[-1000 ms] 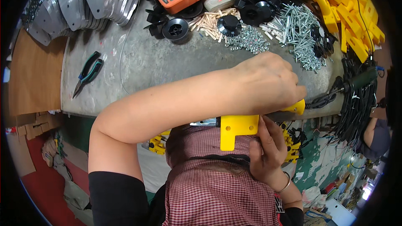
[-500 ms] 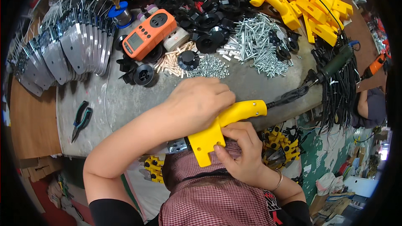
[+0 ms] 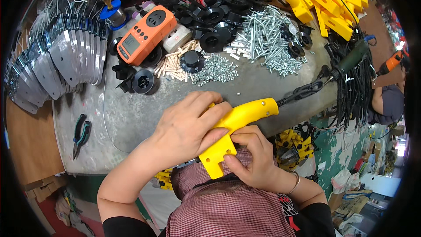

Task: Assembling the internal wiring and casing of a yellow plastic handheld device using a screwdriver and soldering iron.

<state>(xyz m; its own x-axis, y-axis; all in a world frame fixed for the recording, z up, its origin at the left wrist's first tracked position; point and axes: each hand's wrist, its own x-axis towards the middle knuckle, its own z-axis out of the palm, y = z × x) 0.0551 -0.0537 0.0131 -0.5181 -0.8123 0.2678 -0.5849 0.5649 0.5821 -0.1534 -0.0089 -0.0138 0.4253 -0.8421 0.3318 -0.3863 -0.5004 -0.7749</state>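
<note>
Two-handed hold on a yellow pistol-shaped tool housing (image 3: 247, 115) at the near edge of the bench (image 3: 127, 118), partly over the checked apron (image 3: 219, 202). The left hand (image 3: 188, 123) is clamped on the housing where grip meets body, thumb laid across it; the right hand (image 3: 254, 162) pinches the flat body from the other side, thumb beside one of two holes. A black power cord (image 3: 300, 93) leaves the grip's end, near two seated screws (image 3: 265, 108). Beyond lie loose long screws (image 3: 278, 41) and a heap of nuts (image 3: 217, 69). The step in hand appears to be steadying and aligning the housing; the next move would call for a firm grip, both body holes unobstructed, and slack in the cord.
</note>
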